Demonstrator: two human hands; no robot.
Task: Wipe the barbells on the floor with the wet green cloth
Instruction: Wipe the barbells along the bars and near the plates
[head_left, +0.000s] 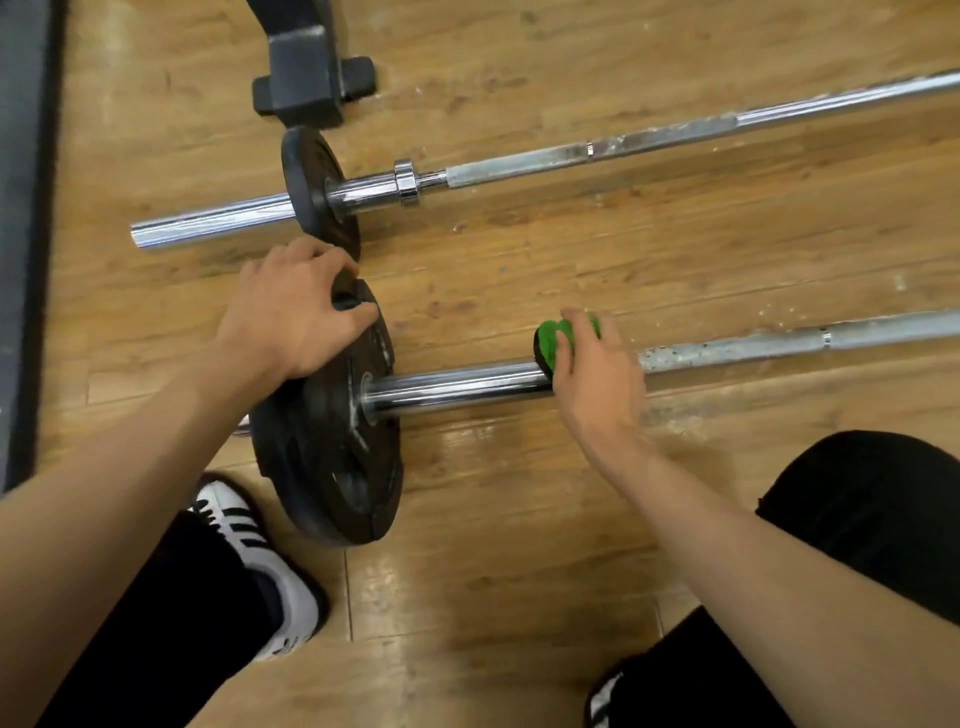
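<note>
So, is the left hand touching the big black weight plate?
Touching. The head view shows the left hand gripping the top edge of the near weight plate.

Single head cam, wide-angle, pitched steeply down and a bit forward at the wood floor (493, 597). Close range: both forearms come in from the bottom edge. The left hand (291, 312) on the plate (332, 457) sits left of centre, the right hand (597, 374) with the green cloth (548, 338) just right of centre. The near barbell (457, 387) crosses mid-frame, the far barbell (519, 166) the upper third. A shoe (249, 540) and a knee (872, 509) fill the lower corners, a dark mat (21, 234) the left edge.
</note>
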